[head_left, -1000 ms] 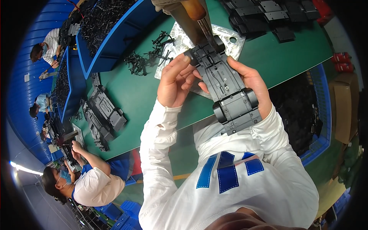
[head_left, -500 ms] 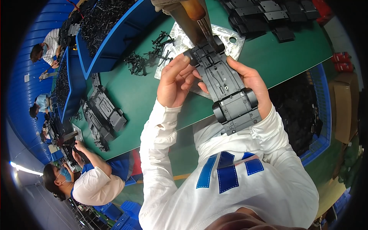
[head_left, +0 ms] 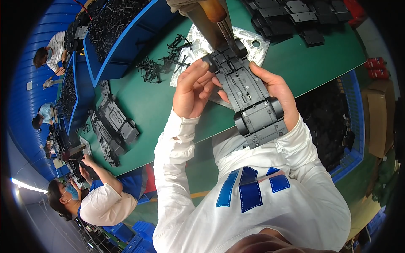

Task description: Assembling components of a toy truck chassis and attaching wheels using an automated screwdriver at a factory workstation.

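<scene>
A black plastic toy-car chassis (head_left: 249, 92), long and flat with rounded wheel arches, is held tilted between my two hands over the front edge of the bench. My left hand (head_left: 193, 86) grips its far left corner, thumb on the wheel arch and fingers curled beneath. Along the right side, my right hand (head_left: 276, 92) is wrapped round it, thumb near the far end and the other fingers mostly hidden underneath. At the far end stands a metal tool with an orange handle (head_left: 214, 12), its shaft reaching down beside the chassis. A shiny metal plate (head_left: 253, 46) lies behind.
Loose black parts (head_left: 154, 69) lie left on the green bench (head_left: 164, 101), near more chassis (head_left: 116, 118). Blue bins (head_left: 126, 38) of small parts stand behind. Stacked black pieces (head_left: 295, 14) lie far right; a blue crate (head_left: 356, 122) sits below. A co-worker (head_left: 101, 202) works at left.
</scene>
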`<state>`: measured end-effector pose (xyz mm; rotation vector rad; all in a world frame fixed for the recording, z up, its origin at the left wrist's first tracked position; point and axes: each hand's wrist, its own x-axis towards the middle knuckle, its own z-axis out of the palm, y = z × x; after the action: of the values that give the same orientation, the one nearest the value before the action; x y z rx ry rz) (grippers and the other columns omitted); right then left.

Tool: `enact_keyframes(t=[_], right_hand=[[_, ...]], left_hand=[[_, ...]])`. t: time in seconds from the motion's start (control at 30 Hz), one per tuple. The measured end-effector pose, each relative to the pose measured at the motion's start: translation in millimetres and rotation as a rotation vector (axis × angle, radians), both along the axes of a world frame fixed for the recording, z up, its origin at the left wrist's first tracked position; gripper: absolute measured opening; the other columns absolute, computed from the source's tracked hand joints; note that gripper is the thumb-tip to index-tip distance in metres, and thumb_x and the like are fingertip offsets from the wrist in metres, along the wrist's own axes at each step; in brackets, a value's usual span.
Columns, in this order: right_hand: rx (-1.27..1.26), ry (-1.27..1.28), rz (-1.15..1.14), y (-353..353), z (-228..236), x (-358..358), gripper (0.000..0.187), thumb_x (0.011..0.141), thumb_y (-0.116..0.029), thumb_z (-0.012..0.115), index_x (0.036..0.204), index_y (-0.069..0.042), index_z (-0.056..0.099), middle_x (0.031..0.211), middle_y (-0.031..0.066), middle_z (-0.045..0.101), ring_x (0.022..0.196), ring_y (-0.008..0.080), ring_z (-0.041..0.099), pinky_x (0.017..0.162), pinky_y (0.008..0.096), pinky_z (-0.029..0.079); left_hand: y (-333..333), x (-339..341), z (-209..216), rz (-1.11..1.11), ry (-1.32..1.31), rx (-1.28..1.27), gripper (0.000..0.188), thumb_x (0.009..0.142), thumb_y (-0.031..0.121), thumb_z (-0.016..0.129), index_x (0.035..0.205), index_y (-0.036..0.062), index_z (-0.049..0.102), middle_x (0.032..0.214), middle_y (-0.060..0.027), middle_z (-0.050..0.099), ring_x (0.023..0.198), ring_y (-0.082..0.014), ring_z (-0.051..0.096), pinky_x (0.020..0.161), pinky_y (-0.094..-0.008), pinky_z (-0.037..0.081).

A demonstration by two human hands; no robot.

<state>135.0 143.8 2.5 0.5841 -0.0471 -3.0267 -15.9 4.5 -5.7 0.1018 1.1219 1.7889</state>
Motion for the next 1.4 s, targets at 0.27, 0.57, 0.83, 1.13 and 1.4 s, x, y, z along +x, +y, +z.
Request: enact_keyframes(t=[0.27, 0.57, 0.83, 1.13, 1.4], right_hand=[[-0.01, -0.001, -0.005, -0.4, 1.7, 0.3, 0.048, 0.105, -0.033, 0.04, 0.132, 0.005, 0.052, 0.122, 0.024, 0.064, 0.107, 0.0391, 0.066, 0.099, 0.0457, 0.053], [0.031, -0.043, -0.014, -1.8, 5.6, 2.2, 0.047, 0.105, -0.032, 0.04, 0.131, 0.006, 0.053, 0.121, 0.0243, 0.064, 0.106, 0.0381, 0.066, 0.099, 0.0445, 0.054], [0.068, -0.056, -0.015, -1.7, 7.2, 2.3, 0.048, 0.105, -0.032, 0.04, 0.132, 0.006, 0.052, 0.122, 0.0242, 0.064, 0.107, 0.0376, 0.066, 0.099, 0.0441, 0.054], [0.077, -0.045, -0.004, 0.3, 2.7, 1.6, 0.049, 0.106, -0.032, 0.038, 0.133, 0.006, 0.052, 0.122, 0.0239, 0.064, 0.107, 0.0378, 0.066, 0.099, 0.0445, 0.053], [0.068, -0.036, -0.015, -1.0, 4.3, 0.5, 0.049, 0.106, -0.033, 0.038, 0.132, 0.007, 0.051, 0.122, 0.0243, 0.063, 0.107, 0.0379, 0.066, 0.098, 0.0444, 0.054]], left_hand=[[1.4, 1.4, 3.1, 0.017, -0.009, -0.017, 0.011, 0.099, 0.017, 0.054, 0.096, 0.0064, 0.053, 0.077, -0.0136, 0.065, 0.053, -0.0057, 0.037, 0.043, -0.0174, 0.029], [0.9, 1.3, 3.0, 0.002, -0.02, -0.013, 0.01, 0.099, 0.017, 0.055, 0.097, 0.0071, 0.052, 0.076, -0.013, 0.064, 0.054, -0.0057, 0.038, 0.043, -0.0173, 0.026], [1.0, 1.7, 4.0, 0.013, -0.027, -0.019, 0.01, 0.098, 0.016, 0.056, 0.099, 0.0067, 0.052, 0.076, -0.0124, 0.064, 0.054, -0.0056, 0.038, 0.043, -0.0169, 0.026], [1.9, 2.5, 6.1, 0.023, -0.019, -0.034, 0.012, 0.098, 0.016, 0.055, 0.1, 0.0054, 0.052, 0.076, -0.0121, 0.064, 0.054, -0.0052, 0.038, 0.042, -0.0167, 0.027], [-0.1, 0.4, 3.4, -0.001, -0.003, -0.023, 0.013, 0.099, 0.017, 0.055, 0.098, 0.0049, 0.052, 0.076, -0.0108, 0.063, 0.054, -0.0051, 0.038, 0.043, -0.0166, 0.03]])
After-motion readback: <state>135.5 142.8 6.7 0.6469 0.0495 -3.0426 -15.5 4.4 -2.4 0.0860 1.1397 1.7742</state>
